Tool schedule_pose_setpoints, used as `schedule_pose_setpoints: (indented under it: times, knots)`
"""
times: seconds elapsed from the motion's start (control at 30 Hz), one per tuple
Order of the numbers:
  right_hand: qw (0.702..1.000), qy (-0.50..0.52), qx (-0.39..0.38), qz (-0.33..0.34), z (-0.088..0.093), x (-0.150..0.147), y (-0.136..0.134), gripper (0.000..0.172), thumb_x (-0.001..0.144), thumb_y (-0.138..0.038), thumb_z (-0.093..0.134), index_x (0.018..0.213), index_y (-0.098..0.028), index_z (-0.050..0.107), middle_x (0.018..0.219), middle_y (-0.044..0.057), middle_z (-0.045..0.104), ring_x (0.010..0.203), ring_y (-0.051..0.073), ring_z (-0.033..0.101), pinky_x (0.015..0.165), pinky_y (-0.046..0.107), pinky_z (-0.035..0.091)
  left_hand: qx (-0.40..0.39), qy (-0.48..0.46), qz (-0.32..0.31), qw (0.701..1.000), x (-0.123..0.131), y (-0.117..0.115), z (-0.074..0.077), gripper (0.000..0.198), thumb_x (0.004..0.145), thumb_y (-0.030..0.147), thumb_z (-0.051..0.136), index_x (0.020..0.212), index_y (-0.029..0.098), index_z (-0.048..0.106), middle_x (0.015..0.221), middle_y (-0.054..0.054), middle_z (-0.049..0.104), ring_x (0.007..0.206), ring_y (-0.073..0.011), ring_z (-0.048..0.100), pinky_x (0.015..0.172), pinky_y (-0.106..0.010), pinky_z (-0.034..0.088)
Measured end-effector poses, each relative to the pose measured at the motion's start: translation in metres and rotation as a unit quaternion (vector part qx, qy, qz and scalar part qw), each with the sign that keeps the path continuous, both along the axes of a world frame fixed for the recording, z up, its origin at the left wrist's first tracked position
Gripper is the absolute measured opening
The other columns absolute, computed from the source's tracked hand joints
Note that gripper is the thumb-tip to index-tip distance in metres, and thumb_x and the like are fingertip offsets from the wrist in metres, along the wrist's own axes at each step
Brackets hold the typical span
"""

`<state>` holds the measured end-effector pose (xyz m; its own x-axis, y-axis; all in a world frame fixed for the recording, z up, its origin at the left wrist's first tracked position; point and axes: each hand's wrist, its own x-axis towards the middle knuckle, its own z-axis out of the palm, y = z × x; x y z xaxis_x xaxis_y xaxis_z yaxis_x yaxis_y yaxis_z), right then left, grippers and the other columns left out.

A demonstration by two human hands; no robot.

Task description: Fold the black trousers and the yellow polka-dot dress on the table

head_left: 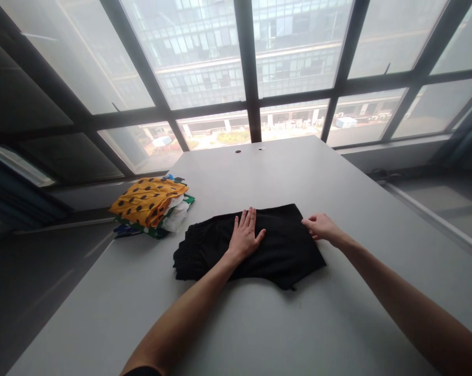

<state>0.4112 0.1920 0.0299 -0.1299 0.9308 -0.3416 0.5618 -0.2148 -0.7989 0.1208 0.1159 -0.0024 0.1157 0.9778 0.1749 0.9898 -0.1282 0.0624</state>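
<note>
Head camera: left hand [244, 235] lies flat with an open grip on the folded black cloth garment [248, 245]. Right hand [322, 226] pinches its right edge. It lies mid grey tabletop [318, 324], near a pile of colourful clothes [152, 204].

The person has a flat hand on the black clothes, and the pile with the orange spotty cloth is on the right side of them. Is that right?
Not quite. The left hand does lie flat on the black clothes, but the pile with the orange spotty cloth sits to the left of them, not the right. The head view shows this.
</note>
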Motion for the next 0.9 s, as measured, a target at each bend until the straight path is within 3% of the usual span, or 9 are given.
schedule_pose_setpoints:
  times: [0.13,0.23,0.4,0.53,0.67,0.8,0.9]
  knots:
    - [0.992,0.091,-0.088,-0.008,0.002,-0.011,-0.004,0.03,0.093,-0.045,0.07,0.086,-0.017,0.063,0.071,0.002,0.064,0.053,0.009,0.056,0.051,0.02,0.051,-0.025,0.023,-0.011,0.999,0.001,0.0,-0.002,0.073,0.106,0.053,0.037,0.168,0.016,0.025,0.173,-0.011,0.021,0.161,-0.0305,0.016,0.129,-0.057,0.014]
    - [0.975,0.166,-0.147,0.021,0.002,-0.015,-0.004,0.035,0.091,-0.049,0.072,0.083,-0.017,0.061,0.064,-0.002,0.058,0.046,0.006,0.045,0.042,0.017,0.04,-0.032,0.026,-0.009,0.999,0.001,0.001,-0.005,0.072,0.106,0.054,0.037,0.167,0.018,0.028,0.174,-0.01,0.02,0.161,-0.031,0.017,0.129,-0.057,0.015]
    - [0.956,0.253,-0.107,0.1,-0.008,-0.013,-0.007,0.027,0.076,-0.033,0.082,0.094,-0.017,0.069,0.074,0.002,0.071,0.062,0.015,0.064,0.051,0.021,0.05,-0.026,0.025,-0.011,0.999,0.002,0.0,-0.003,0.072,0.106,0.056,0.034,0.166,0.017,0.03,0.173,-0.009,0.023,0.16,-0.0294,0.02,0.129,-0.055,0.017]
    - [0.947,0.298,-0.099,0.072,-0.015,-0.007,-0.007,0.03,0.074,-0.024,0.074,0.102,-0.018,0.071,0.082,0.004,0.076,0.07,0.018,0.069,0.058,0.024,0.054,-0.024,0.038,-0.001,0.999,-0.003,-0.008,0.01,0.073,0.106,0.059,0.032,0.166,0.017,0.032,0.172,-0.009,0.027,0.159,-0.0322,0.021,0.128,-0.057,0.019]
    - [0.927,0.353,-0.118,0.05,-0.011,0.005,-0.005,0.041,0.075,-0.021,0.07,0.116,-0.019,0.07,0.096,0.006,0.079,0.072,0.018,0.071,0.058,0.023,0.054,-0.036,0.048,0.035,0.998,-0.018,-0.019,0.02,0.072,0.106,0.058,0.033,0.165,0.016,0.033,0.171,-0.011,0.029,0.159,-0.0364,0.022,0.126,-0.062,0.019]
    - [0.93,0.349,-0.112,0.032,0.0,0.029,-0.003,0.051,0.08,-0.023,0.071,0.13,-0.021,0.066,0.094,0.006,0.078,0.064,0.016,0.068,0.051,0.022,0.049,-0.041,0.032,0.019,0.998,-0.012,-0.02,0.013,0.07,0.105,0.053,0.038,0.165,0.018,0.033,0.172,-0.01,0.027,0.159,-0.0347,0.021,0.127,-0.06,0.017]
    - [0.952,0.292,-0.087,0.028,0.004,0.053,0.002,0.045,0.081,-0.026,0.071,0.126,-0.019,0.07,0.103,0.01,0.079,0.077,0.021,0.074,0.061,0.026,0.055,-0.021,0.01,0.001,1.0,0.012,-0.009,0.0,0.072,0.104,0.055,0.039,0.165,0.017,0.033,0.173,-0.011,0.024,0.16,-0.0343,0.017,0.128,-0.06,0.013]
